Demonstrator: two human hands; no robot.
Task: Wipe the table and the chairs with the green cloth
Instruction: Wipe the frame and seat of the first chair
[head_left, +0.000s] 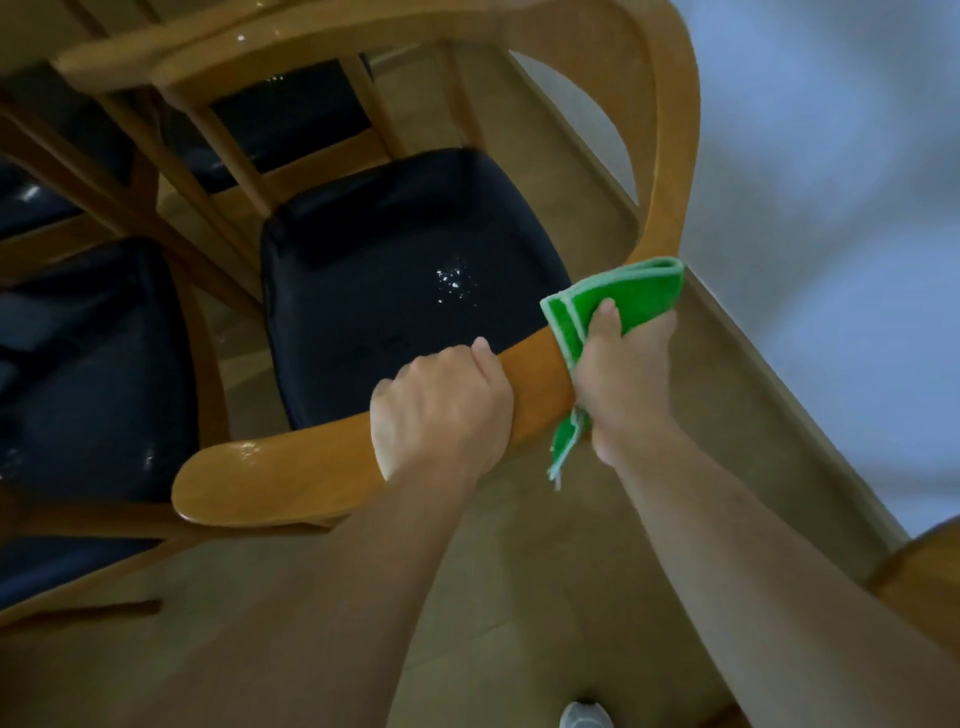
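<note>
Green cloth (613, 306) pinched on chair rail (291, 467) by right hand (623, 379) (left hand (441, 415) grips rail), dark seats (405, 280) beyond

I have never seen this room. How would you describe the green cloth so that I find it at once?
Start from the nearest wooden chair with the dark seat, and follow its curved back rail toward the wall. The green cloth is folded over that rail, gripped by the right hand, beside the left hand holding the bare rail. It is the only bright green thing among brown wood and dark cushions.
</note>
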